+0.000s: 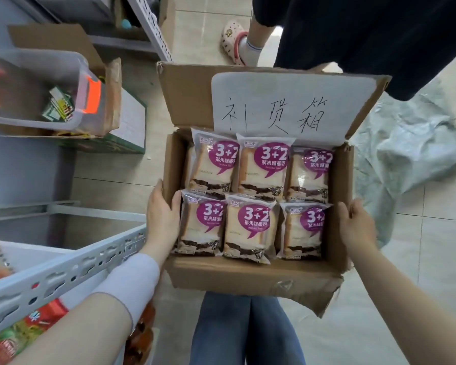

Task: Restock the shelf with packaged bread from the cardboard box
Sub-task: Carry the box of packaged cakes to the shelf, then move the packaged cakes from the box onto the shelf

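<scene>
Here both hands (162, 214) (356, 223) grip the cardboard box (248, 275) lengthwise.

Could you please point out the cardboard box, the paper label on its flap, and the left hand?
cardboard box (248, 275), head view, near wall.
paper label (287, 101), head view, middle of the sheet.
left hand (162, 217), head view, back of the hand.

One cam only, head-worn, wide-angle, looking fwd and steeply down; no 2nd view to overlap. It sits close over the open cardboard box (253, 275), which fills frame centre. Wearer's forearms enter from the bottom corners, jeans at bottom edge. Shelf (63, 270) rail cuts the lower-left corner; tiled floor (445, 259) runs along the right edge. Edges bend w/ lens distortion.
</scene>
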Demonstrator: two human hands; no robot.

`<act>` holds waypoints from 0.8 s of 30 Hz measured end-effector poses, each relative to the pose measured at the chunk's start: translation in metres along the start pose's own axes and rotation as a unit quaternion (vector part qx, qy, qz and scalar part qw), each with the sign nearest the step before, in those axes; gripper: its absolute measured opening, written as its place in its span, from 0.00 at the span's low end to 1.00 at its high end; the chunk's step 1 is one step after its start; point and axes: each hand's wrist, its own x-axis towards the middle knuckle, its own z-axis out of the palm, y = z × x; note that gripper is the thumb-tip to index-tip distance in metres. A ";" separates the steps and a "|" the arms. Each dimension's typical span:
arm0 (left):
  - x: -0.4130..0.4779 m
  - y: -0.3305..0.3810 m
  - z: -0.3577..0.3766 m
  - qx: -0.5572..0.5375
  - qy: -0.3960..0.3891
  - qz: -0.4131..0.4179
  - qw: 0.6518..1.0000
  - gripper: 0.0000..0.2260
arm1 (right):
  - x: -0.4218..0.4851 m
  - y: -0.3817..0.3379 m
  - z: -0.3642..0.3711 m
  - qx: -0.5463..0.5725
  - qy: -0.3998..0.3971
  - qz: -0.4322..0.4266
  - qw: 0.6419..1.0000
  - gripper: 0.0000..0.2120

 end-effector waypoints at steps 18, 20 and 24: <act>0.038 0.081 0.017 -0.080 -0.072 0.037 0.993 0.21 | -0.112 -0.040 0.067 0.088 -0.196 0.032 0.976 0.21; 0.022 0.081 -0.001 -0.134 -0.046 0.040 0.989 0.19 | -0.117 -0.037 0.045 0.152 -0.201 0.025 0.968 0.23; -0.020 0.091 -0.056 -0.221 0.016 0.051 0.974 0.19 | -0.137 -0.027 -0.006 0.215 -0.221 -0.015 0.951 0.18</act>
